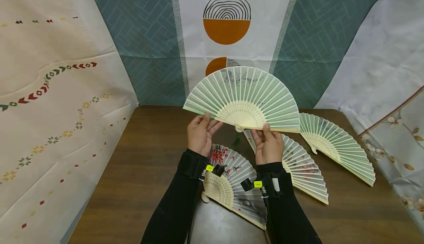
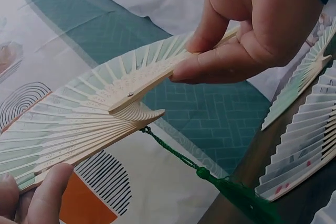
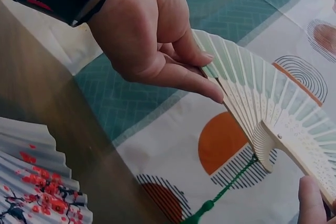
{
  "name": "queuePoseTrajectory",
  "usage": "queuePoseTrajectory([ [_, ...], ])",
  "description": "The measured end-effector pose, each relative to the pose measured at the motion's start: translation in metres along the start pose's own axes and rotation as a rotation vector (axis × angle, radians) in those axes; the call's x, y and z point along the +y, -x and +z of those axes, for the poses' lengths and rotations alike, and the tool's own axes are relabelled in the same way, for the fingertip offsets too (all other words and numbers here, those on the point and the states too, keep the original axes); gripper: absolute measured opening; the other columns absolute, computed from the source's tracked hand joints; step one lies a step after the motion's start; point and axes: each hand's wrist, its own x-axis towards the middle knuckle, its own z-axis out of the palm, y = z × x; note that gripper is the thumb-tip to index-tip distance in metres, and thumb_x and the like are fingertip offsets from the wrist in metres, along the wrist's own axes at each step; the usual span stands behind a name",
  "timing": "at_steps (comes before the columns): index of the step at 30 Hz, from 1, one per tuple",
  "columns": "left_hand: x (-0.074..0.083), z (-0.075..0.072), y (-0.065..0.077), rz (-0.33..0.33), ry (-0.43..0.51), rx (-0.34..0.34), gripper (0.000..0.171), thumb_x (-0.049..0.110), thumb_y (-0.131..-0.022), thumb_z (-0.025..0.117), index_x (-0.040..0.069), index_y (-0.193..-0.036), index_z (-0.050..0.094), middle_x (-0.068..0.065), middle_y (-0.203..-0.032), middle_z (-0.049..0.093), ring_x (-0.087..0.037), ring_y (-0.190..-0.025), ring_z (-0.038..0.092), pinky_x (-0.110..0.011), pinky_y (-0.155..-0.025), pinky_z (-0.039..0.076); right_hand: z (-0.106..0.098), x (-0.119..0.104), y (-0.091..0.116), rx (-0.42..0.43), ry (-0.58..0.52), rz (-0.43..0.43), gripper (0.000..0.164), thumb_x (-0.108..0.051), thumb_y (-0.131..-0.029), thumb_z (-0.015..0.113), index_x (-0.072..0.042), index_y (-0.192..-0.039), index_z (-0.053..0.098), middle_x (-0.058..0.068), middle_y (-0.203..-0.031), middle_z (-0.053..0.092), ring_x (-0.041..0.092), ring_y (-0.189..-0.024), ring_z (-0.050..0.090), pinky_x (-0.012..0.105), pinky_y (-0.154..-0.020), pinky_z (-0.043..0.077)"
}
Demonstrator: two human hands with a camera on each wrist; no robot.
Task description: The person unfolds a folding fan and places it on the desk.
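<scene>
Both hands hold up a pale green folding fan (image 1: 243,100), spread wide above the table. My left hand (image 1: 200,133) pinches its left outer rib between thumb and fingers. On the other side my right hand (image 1: 269,146) pinches the right outer rib, nearer the pivot. From the fan's pivot end hangs a green tassel (image 2: 231,187), seen in both wrist views. Below the hands lies a spread white fan with red blossoms (image 1: 220,157), partly hidden by the forearms.
A second white fan (image 1: 304,166) lies open to the right, partly behind the right hand. Farther right is another open green fan (image 1: 338,141). They rest on a brown wooden table (image 1: 132,185). Patterned cloths (image 1: 149,34) hang behind and at both sides.
</scene>
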Motion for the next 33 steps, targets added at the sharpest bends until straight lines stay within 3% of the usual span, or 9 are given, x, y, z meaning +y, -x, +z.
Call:
queuePoseTrajectory([
  [3,0.001,-0.004,0.003,-0.005,0.002,0.003,0.031,0.006,-0.120,0.054,0.009,-0.089,0.055,-0.006,-0.092,0.058,-0.021,-0.098,0.082,-0.043,-0.103,0.072,0.001,0.002,0.001,0.004,0.002,0.021,0.014,-0.016,-0.118,0.057,-0.004,-0.124,0.062,0.004,-0.111,0.073,0.013,-0.097,0.078,0.024,-0.095,0.071],
  [7,0.011,-0.026,0.006,-0.012,0.021,0.048,0.034,0.008,-0.120,0.055,0.010,-0.087,0.058,-0.006,-0.094,0.059,-0.016,-0.095,0.073,-0.041,-0.107,0.071,0.013,0.014,0.002,-0.007,0.031,0.083,0.008,-0.015,-0.118,0.059,-0.007,-0.115,0.058,0.003,-0.111,0.069,0.013,-0.096,0.073,0.023,-0.092,0.071],
  [12,0.037,-0.072,0.006,0.030,0.068,0.192,0.037,0.010,-0.120,0.055,0.010,-0.084,0.062,-0.005,-0.101,0.059,-0.018,-0.095,0.064,-0.037,-0.104,0.071,0.049,0.045,-0.004,-0.113,0.154,0.253,0.017,-0.013,-0.119,0.058,-0.010,-0.104,0.051,0.000,-0.111,0.065,0.012,-0.098,0.067,0.024,-0.101,0.069],
  [15,0.053,-0.102,0.010,0.039,0.078,0.279,0.026,0.012,-0.121,0.053,0.006,-0.102,0.070,-0.006,-0.108,0.060,-0.019,-0.103,0.066,-0.035,-0.106,0.070,0.070,0.071,-0.008,-0.178,0.225,0.368,0.018,-0.011,-0.120,0.056,-0.011,-0.103,0.051,0.000,-0.110,0.064,0.012,-0.099,0.067,0.024,-0.106,0.067],
  [17,0.062,-0.120,0.014,0.029,0.075,0.345,0.021,0.013,-0.122,0.053,0.002,-0.124,0.071,-0.008,-0.112,0.060,-0.021,-0.111,0.066,-0.035,-0.110,0.068,0.080,0.088,-0.010,-0.199,0.266,0.432,0.016,-0.011,-0.120,0.056,-0.010,-0.105,0.055,0.001,-0.107,0.063,0.011,-0.095,0.067,0.022,-0.103,0.067],
  [20,0.073,-0.144,0.022,-0.008,0.052,0.430,0.036,0.015,-0.123,0.049,0.001,-0.155,0.058,-0.009,-0.122,0.056,-0.023,-0.124,0.064,-0.037,-0.119,0.062,0.092,0.113,-0.012,-0.218,0.337,0.504,0.011,-0.008,-0.120,0.055,-0.008,-0.112,0.063,0.001,-0.102,0.064,0.011,-0.088,0.067,0.019,-0.093,0.068],
  [22,0.081,-0.158,0.027,-0.032,0.041,0.485,0.044,0.016,-0.123,0.048,0.000,-0.165,0.048,-0.010,-0.127,0.054,-0.026,-0.134,0.063,-0.040,-0.123,0.059,0.099,0.129,-0.013,-0.227,0.380,0.550,0.012,-0.006,-0.119,0.056,-0.002,-0.124,0.067,0.003,-0.101,0.063,0.011,-0.085,0.068,0.018,-0.088,0.068],
  [27,0.090,-0.182,0.035,-0.080,0.019,0.554,0.052,0.016,-0.124,0.047,-0.001,-0.172,0.038,-0.017,-0.145,0.056,-0.035,-0.154,0.060,-0.041,-0.120,0.059,0.109,0.154,-0.015,-0.239,0.473,0.616,0.041,-0.002,-0.117,0.061,0.011,-0.155,0.057,0.008,-0.109,0.062,0.012,-0.084,0.072,0.019,-0.087,0.069],
  [33,0.095,-0.197,0.046,-0.117,-0.002,0.555,0.054,0.013,-0.124,0.040,-0.004,-0.175,0.031,-0.028,-0.172,0.044,-0.036,-0.160,0.056,-0.041,-0.123,0.056,0.123,0.166,-0.018,-0.245,0.552,0.658,0.045,0.001,-0.114,0.064,0.013,-0.156,0.057,0.012,-0.114,0.069,0.009,-0.071,0.076,0.021,-0.084,0.071],
])
